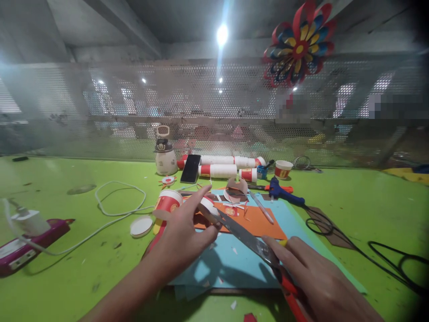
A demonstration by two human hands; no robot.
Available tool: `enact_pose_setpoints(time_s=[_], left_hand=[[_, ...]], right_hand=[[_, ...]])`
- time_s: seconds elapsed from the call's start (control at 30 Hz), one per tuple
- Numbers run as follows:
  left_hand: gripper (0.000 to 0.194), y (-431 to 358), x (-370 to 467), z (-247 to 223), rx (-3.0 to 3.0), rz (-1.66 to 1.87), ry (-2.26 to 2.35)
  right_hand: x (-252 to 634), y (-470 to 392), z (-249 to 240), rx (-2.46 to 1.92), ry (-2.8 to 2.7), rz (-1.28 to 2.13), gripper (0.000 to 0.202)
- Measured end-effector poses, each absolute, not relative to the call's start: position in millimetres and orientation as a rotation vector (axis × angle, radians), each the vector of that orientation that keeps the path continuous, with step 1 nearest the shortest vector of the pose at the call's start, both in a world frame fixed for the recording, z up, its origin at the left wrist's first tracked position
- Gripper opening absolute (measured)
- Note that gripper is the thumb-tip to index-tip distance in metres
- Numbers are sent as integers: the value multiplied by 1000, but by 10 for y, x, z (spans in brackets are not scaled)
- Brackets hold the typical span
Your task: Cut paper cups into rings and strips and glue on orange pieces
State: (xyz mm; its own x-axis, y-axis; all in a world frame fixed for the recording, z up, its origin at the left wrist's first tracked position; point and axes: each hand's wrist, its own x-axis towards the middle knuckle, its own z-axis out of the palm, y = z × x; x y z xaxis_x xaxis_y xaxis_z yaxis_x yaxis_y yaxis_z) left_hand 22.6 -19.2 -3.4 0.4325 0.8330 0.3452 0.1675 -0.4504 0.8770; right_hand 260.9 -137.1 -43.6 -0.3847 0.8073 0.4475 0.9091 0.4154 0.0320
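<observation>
Green tabletop [395, 201], perforated screen [201, 103] beyond: a left hand [181, 232] pinches a cup piece [208, 206] above blue paper [241, 264], while the right hand [318, 277] grips scissors [248, 239], blades at the piece. Cutting appears partly done (scraps [234, 251] dot the sheet); stacked cups [217, 171] at far centre look uncut, and how much trimming remains is unclear.

Two hands [182, 228] [315, 268] are showing; one pair of scissors [246, 237] and one white piece [208, 208] are being held. The worktop [368, 197] is bearing one phone [191, 169], one bottle [165, 161], one glue gun [284, 193], one power strip [36, 243] and one charger [31, 222]; one flower ornament [300, 49] is hanging.
</observation>
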Motion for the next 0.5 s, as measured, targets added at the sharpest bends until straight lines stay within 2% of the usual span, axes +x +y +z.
enact_pose_setpoints(time_s=[0.5], left_hand=[[71,-189,208,-60,1929,1018,836]], right_hand=[[2638,-1310,-410,-1295,-2275,-574,44]])
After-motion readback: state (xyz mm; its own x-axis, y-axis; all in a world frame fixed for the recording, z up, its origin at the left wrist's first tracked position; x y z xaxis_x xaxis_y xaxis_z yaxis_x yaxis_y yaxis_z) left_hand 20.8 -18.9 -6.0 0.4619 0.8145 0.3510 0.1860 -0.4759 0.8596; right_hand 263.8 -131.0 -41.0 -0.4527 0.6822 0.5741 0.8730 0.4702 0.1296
